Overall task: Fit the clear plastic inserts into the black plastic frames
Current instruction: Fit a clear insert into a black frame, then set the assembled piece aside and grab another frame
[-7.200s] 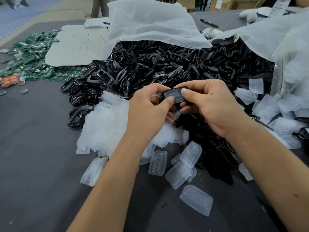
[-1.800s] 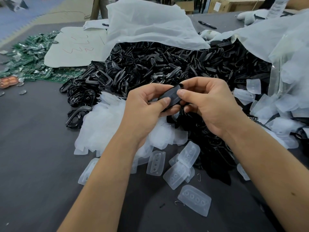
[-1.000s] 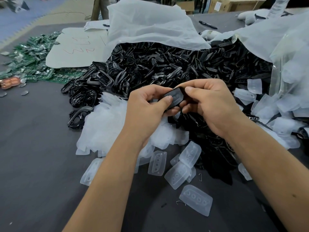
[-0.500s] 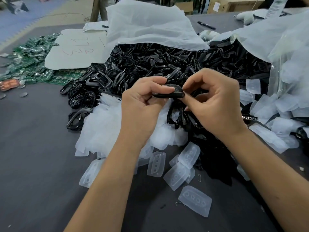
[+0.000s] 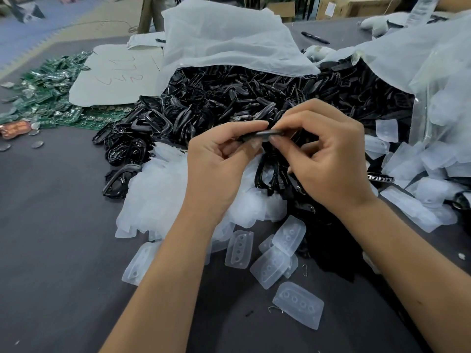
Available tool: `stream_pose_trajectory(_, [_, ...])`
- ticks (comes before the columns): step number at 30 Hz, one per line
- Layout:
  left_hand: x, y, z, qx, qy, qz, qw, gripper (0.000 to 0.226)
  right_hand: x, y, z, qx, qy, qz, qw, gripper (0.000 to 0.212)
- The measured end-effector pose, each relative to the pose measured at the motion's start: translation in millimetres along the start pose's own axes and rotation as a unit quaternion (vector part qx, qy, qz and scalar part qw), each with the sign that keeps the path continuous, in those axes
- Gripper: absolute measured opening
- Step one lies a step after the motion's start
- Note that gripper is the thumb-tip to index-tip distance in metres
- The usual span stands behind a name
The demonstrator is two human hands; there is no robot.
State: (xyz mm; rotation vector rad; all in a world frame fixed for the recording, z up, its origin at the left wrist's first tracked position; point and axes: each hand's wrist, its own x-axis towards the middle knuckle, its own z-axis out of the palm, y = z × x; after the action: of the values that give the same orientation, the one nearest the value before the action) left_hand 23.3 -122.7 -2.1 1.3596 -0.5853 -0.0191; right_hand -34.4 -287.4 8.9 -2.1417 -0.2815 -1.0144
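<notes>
Above the middle of the heaps, my left hand (image 5: 219,164) and my right hand (image 5: 328,154) both pinch one black plastic frame (image 5: 262,135), held edge-on and nearly flat between the fingertips. A clear insert seems to sit in it; I cannot tell how far. A large heap of black frames (image 5: 229,103) spills from a white bag behind the hands. Clear inserts (image 5: 163,189) lie piled under my left hand, and loose ones lie in front, such as a clear insert (image 5: 298,304) near my right forearm.
The white bag (image 5: 224,39) lies open at the back. A second clear bag (image 5: 438,80) with more inserts stands at the right. Green circuit boards (image 5: 46,93) and a white card (image 5: 114,75) lie at the far left on the grey table (image 5: 51,238). A black pen (image 5: 314,38) lies far back.
The frame has been turned from face-up to edge-on and lifted slightly. My right hand's fingers have shifted to pinch its right end.
</notes>
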Motion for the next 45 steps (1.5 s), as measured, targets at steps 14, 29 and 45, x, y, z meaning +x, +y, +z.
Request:
stream_pose_trajectory(14, [1, -5, 3, 0.081, 0.054, -0.058, 0.993, 0.006, 9, 2, -1, 0.266, -0.075, 0.362, 0.890, 0.015])
stream_pose_trajectory(29, [-3, -4, 12, 0.202, 0.063, -0.056, 0.976, 0.011, 4, 4, 2, 0.082, -0.071, 0.302, 0.947, 0.015])
stream_pose_trajectory(45, [4, 24, 196, 0.220, -0.059, -0.042, 0.973, 0.014, -25, 3, -183, -0.103, 0.077, 0.411, 0.902, 0.031])
